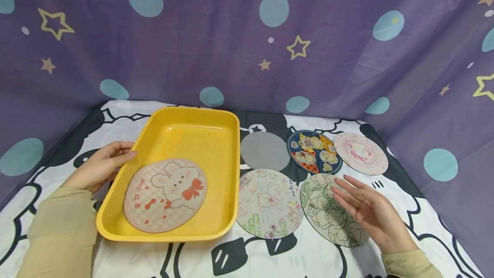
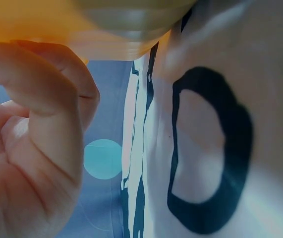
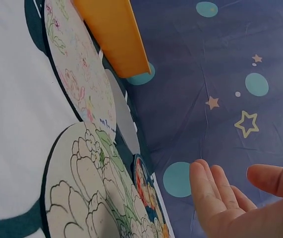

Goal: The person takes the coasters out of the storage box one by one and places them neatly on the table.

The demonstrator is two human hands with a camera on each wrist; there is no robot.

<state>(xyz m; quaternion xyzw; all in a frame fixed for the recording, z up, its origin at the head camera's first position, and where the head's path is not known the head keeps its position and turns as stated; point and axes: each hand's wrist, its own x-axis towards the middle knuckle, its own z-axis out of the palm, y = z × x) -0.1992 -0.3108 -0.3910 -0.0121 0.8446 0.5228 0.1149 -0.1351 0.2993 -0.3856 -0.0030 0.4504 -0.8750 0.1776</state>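
A yellow plastic tray (image 1: 216, 134) lies on the cloth left of centre. My left hand (image 1: 104, 164) grips its left rim, the thumb over the edge and the fingers against the outer side. In the left wrist view those curled fingers (image 2: 57, 94) touch the tray's yellow wall. Inside the tray, toward its near left, lies a round pink checked mat (image 1: 166, 196) with a bunny and a red bow. My right hand (image 1: 370, 211) hovers over a round mat with green and cream flowers (image 1: 328, 209), fingers fairly straight and holding nothing.
Right of the tray lie several more round mats: a plain grey one (image 1: 264, 151), a doodle-printed one (image 1: 266, 205), a navy-and-orange cartoon one (image 1: 312, 151) and a pale pink one (image 1: 360, 153). Behind hangs a purple curtain (image 1: 216, 33). A black-and-white patterned cloth (image 1: 270, 265) covers the table.
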